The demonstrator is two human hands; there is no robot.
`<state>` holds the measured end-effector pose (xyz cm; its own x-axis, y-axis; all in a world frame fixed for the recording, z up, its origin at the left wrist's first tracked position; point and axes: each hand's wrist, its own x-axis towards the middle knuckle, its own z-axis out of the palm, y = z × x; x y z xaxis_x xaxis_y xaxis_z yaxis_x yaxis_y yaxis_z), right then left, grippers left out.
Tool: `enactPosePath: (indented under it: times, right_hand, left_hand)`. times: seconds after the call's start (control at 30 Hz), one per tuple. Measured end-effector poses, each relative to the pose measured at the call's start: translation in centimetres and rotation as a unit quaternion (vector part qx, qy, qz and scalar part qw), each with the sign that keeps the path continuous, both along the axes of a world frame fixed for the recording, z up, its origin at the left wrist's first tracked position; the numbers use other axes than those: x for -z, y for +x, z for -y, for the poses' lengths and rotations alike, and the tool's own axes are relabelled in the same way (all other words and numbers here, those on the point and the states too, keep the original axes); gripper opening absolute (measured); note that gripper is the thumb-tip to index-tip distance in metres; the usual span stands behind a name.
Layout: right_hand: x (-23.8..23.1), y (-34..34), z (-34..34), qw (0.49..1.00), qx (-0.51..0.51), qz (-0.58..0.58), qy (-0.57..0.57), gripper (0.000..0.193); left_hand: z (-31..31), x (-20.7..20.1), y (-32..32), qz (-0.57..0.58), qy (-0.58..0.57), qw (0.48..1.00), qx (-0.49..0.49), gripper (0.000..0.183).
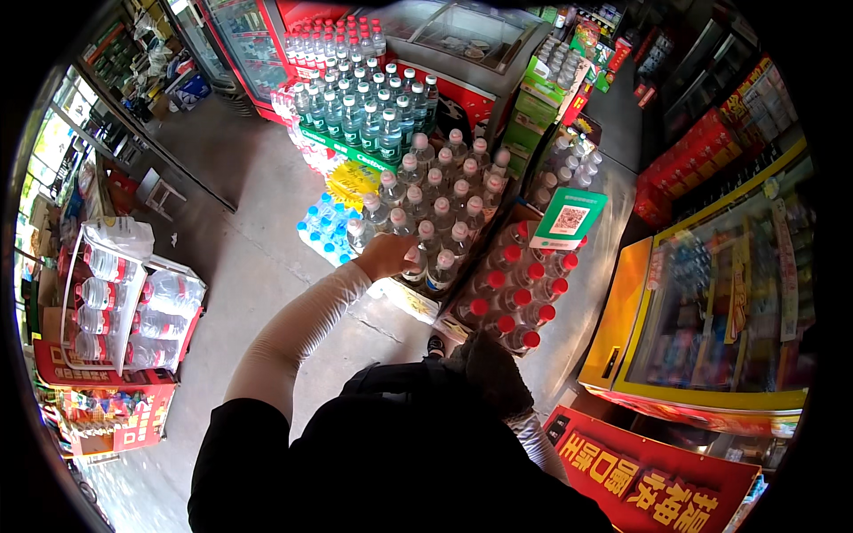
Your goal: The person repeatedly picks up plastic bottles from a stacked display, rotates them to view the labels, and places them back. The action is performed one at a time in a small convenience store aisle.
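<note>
My left hand [386, 257], in a white sleeve, reaches to the near edge of a block of clear plastic bottles [434, 206] with pale pinkish caps. Its fingers curl closed around the top of a front bottle [414, 266], which stands upright among the others. Close to my body, a dark brown, rough-looking cloth [494, 369] bunches at the end of my right sleeve [537, 441]. It covers my right hand, so the fingers do not show. Just beyond the cloth stand red-capped bottles [510, 289] in a carton.
A green code card [569, 218] rises over the red caps. Behind are teal bottles [364, 111], a blue bottle pack [326, 227] and a chest freezer [462, 35]. A yellow-framed display fridge [711, 302] flanks my right; a rack of large bottles [133, 302] stands left.
</note>
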<state>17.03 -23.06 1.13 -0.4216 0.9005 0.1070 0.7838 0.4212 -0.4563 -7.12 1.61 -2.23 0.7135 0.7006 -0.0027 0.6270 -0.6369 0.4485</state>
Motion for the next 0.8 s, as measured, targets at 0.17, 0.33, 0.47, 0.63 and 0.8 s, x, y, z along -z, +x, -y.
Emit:
enactPosePath:
  times: [0.17,0.33,0.47,0.63,0.8]
  right_hand:
    - [1.9,-0.5,-1.2,0.983,-0.043,0.141,0.109,0.010]
    - [-0.7,-2.8,-2.3,0.953,-0.038,0.258,0.151,0.005]
    - [-2.7,-3.8,-3.1,0.998,-0.023,-0.020,0.063,0.016]
    - [-8.7,-5.1,-5.4,0.914,-0.051,0.265,0.304,0.036]
    - [-12.8,-9.7,-8.9,0.842,-0.019,0.368,0.395,0.034]
  left_hand:
    - [-0.6,-5.8,-0.6,0.031,-0.065,0.978,-0.193,0.057]
    - [-1.2,1.1,-3.4,-0.083,0.046,0.987,-0.133,0.046]
    - [-1.7,2.4,-4.0,-0.014,0.017,0.987,-0.158,0.037]
    - [0.5,-2.9,-4.8,-0.007,0.054,0.983,-0.175,0.033]
    - [4.8,-13.0,-6.6,0.123,0.172,0.951,-0.224,0.031]
